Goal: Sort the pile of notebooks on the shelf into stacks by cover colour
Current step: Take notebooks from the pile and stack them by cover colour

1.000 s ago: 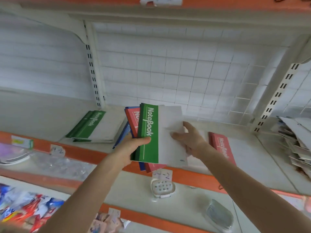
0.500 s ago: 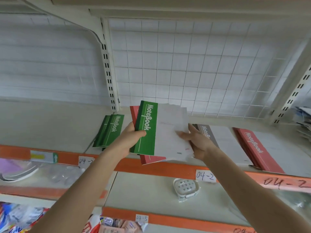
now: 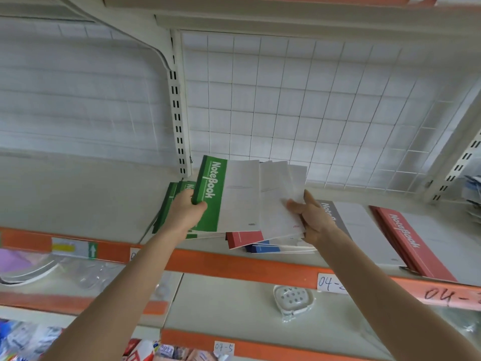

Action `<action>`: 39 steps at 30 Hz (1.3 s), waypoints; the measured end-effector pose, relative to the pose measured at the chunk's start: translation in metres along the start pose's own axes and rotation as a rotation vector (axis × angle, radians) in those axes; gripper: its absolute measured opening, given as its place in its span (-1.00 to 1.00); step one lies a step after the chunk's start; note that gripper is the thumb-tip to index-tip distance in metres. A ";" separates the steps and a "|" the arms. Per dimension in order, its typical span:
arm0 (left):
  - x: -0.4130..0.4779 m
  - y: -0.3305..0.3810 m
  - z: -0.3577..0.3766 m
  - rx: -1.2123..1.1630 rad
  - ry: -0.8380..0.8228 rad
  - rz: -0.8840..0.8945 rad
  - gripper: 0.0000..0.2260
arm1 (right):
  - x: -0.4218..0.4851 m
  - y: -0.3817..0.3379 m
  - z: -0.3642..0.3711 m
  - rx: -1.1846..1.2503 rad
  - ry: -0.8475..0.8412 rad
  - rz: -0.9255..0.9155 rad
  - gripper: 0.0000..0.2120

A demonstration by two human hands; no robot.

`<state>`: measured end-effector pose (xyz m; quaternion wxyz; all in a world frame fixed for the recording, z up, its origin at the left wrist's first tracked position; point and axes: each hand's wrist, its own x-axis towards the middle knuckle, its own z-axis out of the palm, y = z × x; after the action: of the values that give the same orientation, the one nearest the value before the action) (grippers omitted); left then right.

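On the pale shelf (image 3: 78, 194), at far left, lies the green stack (image 3: 168, 203), flat, its spines facing us. Just in front of it our left hand (image 3: 185, 216) grips the spine edge of a green notebook (image 3: 212, 199), thumb on the cover and fingers curled behind, lifting it from the top of the mixed pile (image 3: 276, 199). That pile fans out to the right, with white cover panels above and a red cover (image 3: 244, 238) and a blue cover (image 3: 263, 248) showing beneath, by the orange front edge (image 3: 234, 265). We cannot tell whether its lower edge rests on the shelf. Our right hand (image 3: 313, 220) clasps the pile's right side, thumb on top and fingers underneath. Beyond it lie the grey stack (image 3: 356, 230) and, further right, the red stack (image 3: 406, 238), each flat on the shelf and apart from the other. As we judge it, the step is to peel the green notebook away and lay it on the green stack. To do this well, we would lift it clear rather than drag it, since thin, smooth covers may carry a neighbour along. The right hand should hold firm so the fan does not spill over the front edge. We would then set the notebook down spine to spine, squared with those below.
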<state>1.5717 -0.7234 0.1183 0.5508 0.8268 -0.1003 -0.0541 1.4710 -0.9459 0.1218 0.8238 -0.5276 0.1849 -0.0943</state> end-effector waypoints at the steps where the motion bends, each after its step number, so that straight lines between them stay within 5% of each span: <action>1: 0.005 -0.005 -0.003 0.067 0.039 0.016 -0.87 | 0.000 -0.001 -0.003 -0.007 0.014 -0.014 -0.62; 5: 0.020 -0.029 -0.013 0.365 0.207 0.025 -0.76 | 0.001 -0.005 -0.014 -0.055 0.065 -0.051 -0.63; 12: 0.027 -0.044 -0.024 0.781 0.081 -0.036 -0.72 | -0.001 -0.006 -0.017 -0.081 0.094 -0.097 -0.66; 17: 0.010 -0.035 -0.022 0.973 0.178 0.148 -0.65 | -0.002 -0.003 -0.014 -0.057 0.069 -0.099 -0.64; 20: -0.009 -0.014 -0.004 0.593 0.114 0.327 -0.63 | -0.001 0.000 -0.009 -0.007 0.031 -0.069 -0.65; 23: -0.034 0.019 0.016 -0.201 -0.307 -0.039 -0.75 | -0.002 0.003 -0.002 0.049 -0.020 -0.040 -0.64; 25: -0.041 0.028 0.024 -0.547 -0.406 -0.238 -0.88 | -0.003 0.006 0.002 0.043 -0.049 -0.035 -0.64; 29: -0.042 0.025 0.032 -0.545 -0.305 -0.201 -0.83 | -0.008 0.008 0.006 -0.176 -0.035 -0.012 -0.75; 34: -0.049 0.014 0.043 -0.519 -0.277 -0.135 -0.78 | -0.014 0.010 0.002 -0.726 0.182 -0.029 -0.93; 39: -0.051 0.018 0.052 -0.536 -0.254 -0.114 -0.85 | -0.017 0.004 -0.013 -0.694 0.307 -0.067 -0.92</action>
<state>1.5100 -0.7658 0.1138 0.7284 0.6430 -0.1041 -0.2124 1.4500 -0.9485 0.1166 0.5555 -0.7606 0.3097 -0.1307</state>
